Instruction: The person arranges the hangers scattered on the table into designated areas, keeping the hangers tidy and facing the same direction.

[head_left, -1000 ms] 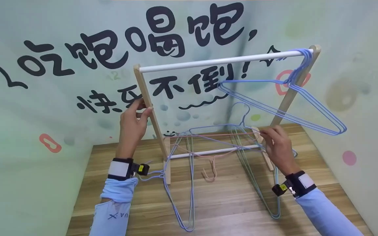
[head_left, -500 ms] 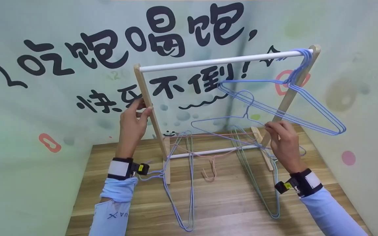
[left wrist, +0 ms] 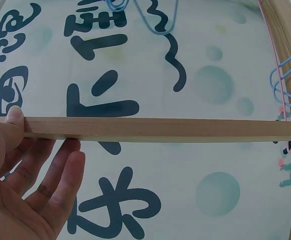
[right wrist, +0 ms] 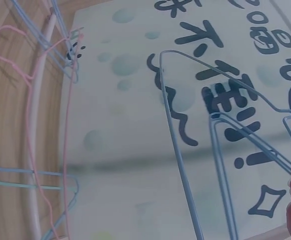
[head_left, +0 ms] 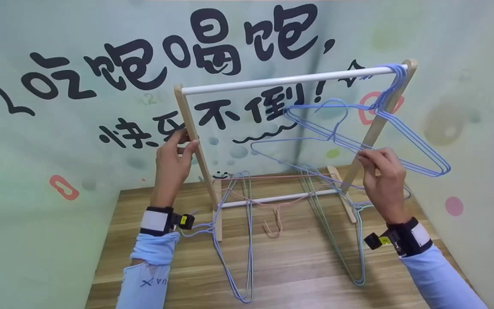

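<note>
Pale green printed wall [head_left: 79,141] behind, marked with bold black characters [head_left: 215,43]; wood-grain tabletop [head_left: 290,266] below.

Far left: light blue sleeve [head_left: 144,283] ending at a black wrist strap with white panel [head_left: 155,221]. Left hand [head_left: 173,165]: grips the flat, pale wooden left upright [head_left: 191,120] of a rack between thumb and fingers, above mid-height. Next to the foot of that upright: bunch of blue and green wire hangers [head_left: 251,240], hooks pointing left; cannot tell whether touching the rack.

Centre: round white top rail [head_left: 272,81] over a thinner white lower rail [head_left: 272,199]. Across the lower rail, as seen from the head view: salmon-pink wire hanger [head_left: 278,210], hook toward the viewer.

Right of centre: pale green wire hangers [head_left: 362,249], hooks near the right end of the lower rail. Above these, off the tabletop: single blue wire hanger [head_left: 334,135], hook upward, below the top rail. Right hand [head_left: 384,176]: pinches it by the right shoulder.

Far right: several nested blue wire hangers [head_left: 379,109], hung at the right end of the top rail beside the pale wooden right upright [head_left: 373,134]. In the head view, partly overlapped by the held hanger; contact between them not determinable.
</note>
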`<state>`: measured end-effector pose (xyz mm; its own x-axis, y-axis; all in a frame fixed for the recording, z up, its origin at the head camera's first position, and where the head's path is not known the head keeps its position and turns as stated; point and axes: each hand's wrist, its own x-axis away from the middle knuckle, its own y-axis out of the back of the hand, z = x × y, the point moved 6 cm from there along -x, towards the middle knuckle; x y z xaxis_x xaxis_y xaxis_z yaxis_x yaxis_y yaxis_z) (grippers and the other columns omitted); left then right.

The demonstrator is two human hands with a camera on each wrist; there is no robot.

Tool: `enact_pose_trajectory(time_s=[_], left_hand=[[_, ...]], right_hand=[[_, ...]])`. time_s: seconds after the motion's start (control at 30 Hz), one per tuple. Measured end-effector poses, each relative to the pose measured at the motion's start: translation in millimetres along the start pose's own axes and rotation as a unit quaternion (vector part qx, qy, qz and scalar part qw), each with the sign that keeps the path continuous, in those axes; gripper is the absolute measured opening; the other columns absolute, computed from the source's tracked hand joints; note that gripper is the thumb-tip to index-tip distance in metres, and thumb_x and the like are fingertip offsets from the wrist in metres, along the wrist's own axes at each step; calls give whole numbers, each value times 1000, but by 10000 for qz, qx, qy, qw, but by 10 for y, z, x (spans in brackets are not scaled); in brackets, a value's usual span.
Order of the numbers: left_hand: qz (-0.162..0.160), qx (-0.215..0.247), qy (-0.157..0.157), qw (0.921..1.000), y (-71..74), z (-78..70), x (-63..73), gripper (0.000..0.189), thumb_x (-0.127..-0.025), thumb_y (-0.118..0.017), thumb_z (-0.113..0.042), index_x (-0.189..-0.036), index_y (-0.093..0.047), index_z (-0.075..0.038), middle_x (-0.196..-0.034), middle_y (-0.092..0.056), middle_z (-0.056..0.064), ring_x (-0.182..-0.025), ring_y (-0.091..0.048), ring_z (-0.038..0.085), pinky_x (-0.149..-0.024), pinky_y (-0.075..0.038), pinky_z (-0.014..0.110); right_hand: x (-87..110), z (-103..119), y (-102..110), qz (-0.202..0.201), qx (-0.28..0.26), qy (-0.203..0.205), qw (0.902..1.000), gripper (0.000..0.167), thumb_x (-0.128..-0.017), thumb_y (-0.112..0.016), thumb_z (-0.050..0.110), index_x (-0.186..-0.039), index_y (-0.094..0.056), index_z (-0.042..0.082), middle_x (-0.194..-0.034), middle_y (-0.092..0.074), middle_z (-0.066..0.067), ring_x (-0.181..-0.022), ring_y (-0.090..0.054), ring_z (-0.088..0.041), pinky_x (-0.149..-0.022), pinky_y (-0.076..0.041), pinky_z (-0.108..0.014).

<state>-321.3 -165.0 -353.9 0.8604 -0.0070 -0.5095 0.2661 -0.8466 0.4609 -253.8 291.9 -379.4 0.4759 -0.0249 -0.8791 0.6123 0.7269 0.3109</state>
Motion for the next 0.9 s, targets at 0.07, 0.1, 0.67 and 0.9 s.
enact_pose_trajectory(time_s=[0.07, 0.1, 0.67, 0.9], left_hand=[[-6, -23, -1, 10000, 2, -5, -2, 39, -102, -64, -19, -137, -59, -2, -116, -68, 13, -102, -66, 22, -87, -57, 37], [-8, -33, -10, 10000, 3, -8, -4, 39, -102, -64, -19, -137, -59, -2, -116, -68, 13, -102, -66, 22, -87, -57, 37], [-43, -86, -40, 9999, 16, -11, 7, 40, -103, -63, -23, -137, -59, -2, -119, -68, 13, -105, -65, 23, -89, -57, 38], [11, -106, -33, 9999, 9, -14, 7, 41, -103, -63, -25, -137, -59, -3, -120, -67, 12, -110, -63, 21, -91, -56, 37]], right_hand=[[-44, 18, 34, -75, 33, -45, 10000, 17, -87, -70, -17, -98, -75, -5, -85, -59, -18, -73, -55, -25, -69, -40, -13], [-68, 32, 54, -129, 42, -70, 9999, 17, -87, -70, -17, -98, -74, -6, -85, -58, -19, -73, -54, -25, -69, -40, -13], [-453, 101, 366, -688, 283, -192, 9970, 10, -92, -68, -10, -99, -75, -8, -82, -55, -23, -71, -46, -13, -63, -34, -18], [-544, 27, 462, -768, 426, -418, 9953, 11, -96, -68, -2, -101, -76, -7, -84, -56, -21, -73, -46, -7, -63, -35, -18]])
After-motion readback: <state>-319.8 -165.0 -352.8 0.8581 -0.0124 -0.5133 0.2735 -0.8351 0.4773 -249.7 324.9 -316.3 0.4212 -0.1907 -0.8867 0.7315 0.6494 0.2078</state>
